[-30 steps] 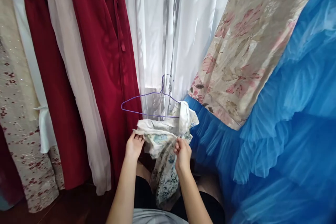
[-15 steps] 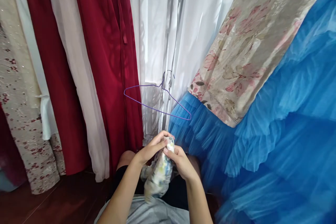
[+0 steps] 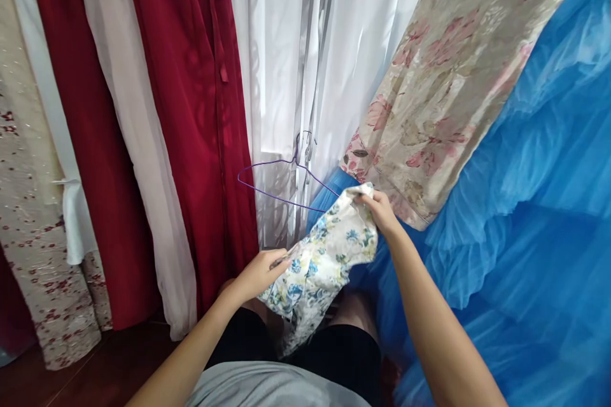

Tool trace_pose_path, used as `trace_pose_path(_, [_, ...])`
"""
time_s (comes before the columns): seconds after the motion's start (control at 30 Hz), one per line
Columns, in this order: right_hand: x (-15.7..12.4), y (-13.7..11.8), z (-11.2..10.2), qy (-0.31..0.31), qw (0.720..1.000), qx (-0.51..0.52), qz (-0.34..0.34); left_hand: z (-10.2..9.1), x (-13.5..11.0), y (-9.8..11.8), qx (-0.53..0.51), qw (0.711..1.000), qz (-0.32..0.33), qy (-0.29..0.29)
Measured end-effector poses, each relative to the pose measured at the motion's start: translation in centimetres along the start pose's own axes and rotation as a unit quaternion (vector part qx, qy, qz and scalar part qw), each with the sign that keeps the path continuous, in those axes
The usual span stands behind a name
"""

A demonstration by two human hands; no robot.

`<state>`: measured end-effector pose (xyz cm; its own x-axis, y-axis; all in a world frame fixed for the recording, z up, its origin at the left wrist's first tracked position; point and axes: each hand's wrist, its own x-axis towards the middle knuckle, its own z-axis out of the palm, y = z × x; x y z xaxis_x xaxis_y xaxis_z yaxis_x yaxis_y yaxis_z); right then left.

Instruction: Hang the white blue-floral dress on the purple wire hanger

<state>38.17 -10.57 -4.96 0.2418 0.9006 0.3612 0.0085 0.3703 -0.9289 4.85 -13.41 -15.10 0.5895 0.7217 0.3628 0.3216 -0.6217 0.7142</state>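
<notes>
Below a dark wooden floor (image 3: 119, 369) edge hang gowns — red dress (image 3: 191, 108), blue tulle (image 3: 525, 203); left hand (image 3: 258, 275) and right hand (image 3: 379, 210) pinch the floral garment (image 3: 324, 261) (spread between them) under a purple hanger (image 3: 281, 181).

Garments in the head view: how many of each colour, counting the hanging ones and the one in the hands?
Dark red: 2
Pale pink: 1
Beige with red flecks: 1
Pink-flowered cream: 1
Blue tulle: 1
Blue-flowered white, held by left hand and right hand: 1
Total: 7
</notes>
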Motion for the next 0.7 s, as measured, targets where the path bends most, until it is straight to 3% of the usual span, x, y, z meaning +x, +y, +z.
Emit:
trace_pose_path(0.13, [4.3, 0.3, 3.6, -0.086, 0.992, 0.026, 0.084, -1.2, 0.0, 1.0, -0.029, 0.991, 0.054, 0.117])
trace_pose_path(0.27, [4.2, 0.8, 6.4, -0.171, 0.971, 0.067, 0.151, -3.4, -1.2, -0.7, -0.046, 0.972, 0.013, 0.228])
trace_pose_path(0.33, [3.5, 0.7, 6.7, -0.19, 0.965, 0.083, 0.163, -5.4, -1.8, -2.1, -0.022, 0.975, -0.015, 0.219])
trace_pose_path(0.5, [3.4, -0.8, 4.9, -0.193, 0.959, 0.095, 0.184, -11.3, -1.0, -5.3, 0.132, 0.988, 0.008, 0.085])
trace_pose_path(0.6, [4.0, -1.8, 3.8, -0.198, 0.954, 0.076, 0.213, -14.8, 1.8, -6.9, 0.202, 0.975, 0.012, 0.094])
trace_pose_path(0.7, [4.3, -2.2, 3.6, -0.21, 0.949, 0.062, 0.229, -17.9, 5.3, -7.9, 0.212, 0.967, -0.003, 0.138])
